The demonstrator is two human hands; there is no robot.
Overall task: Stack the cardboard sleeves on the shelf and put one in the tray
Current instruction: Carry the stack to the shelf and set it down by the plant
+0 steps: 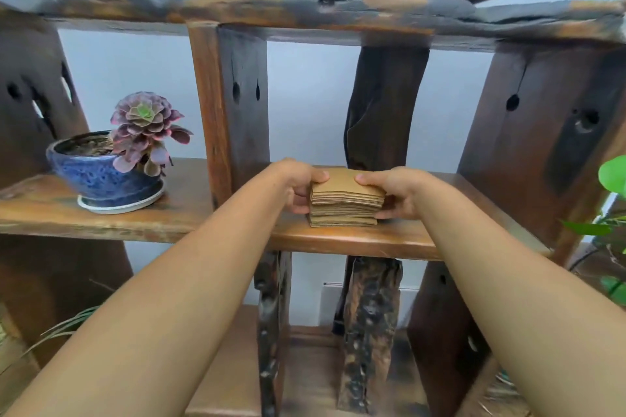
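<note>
A pile of flat brown cardboard sleeves (343,201) rests on the wooden shelf (342,240), near its front edge. My left hand (298,184) grips the pile's left side, thumb on top. My right hand (393,191) grips the right side, thumb on the top sleeve. The upper sleeves sit slightly askew from the lower ones. No tray is in view.
A blue glazed pot (101,176) with a purple succulent (145,127) stands on a white saucer at the shelf's left. Dark wooden uprights (233,95) rise behind and beside the pile. Green leaves (613,176) reach in from the right. A lower shelf (230,366) lies below.
</note>
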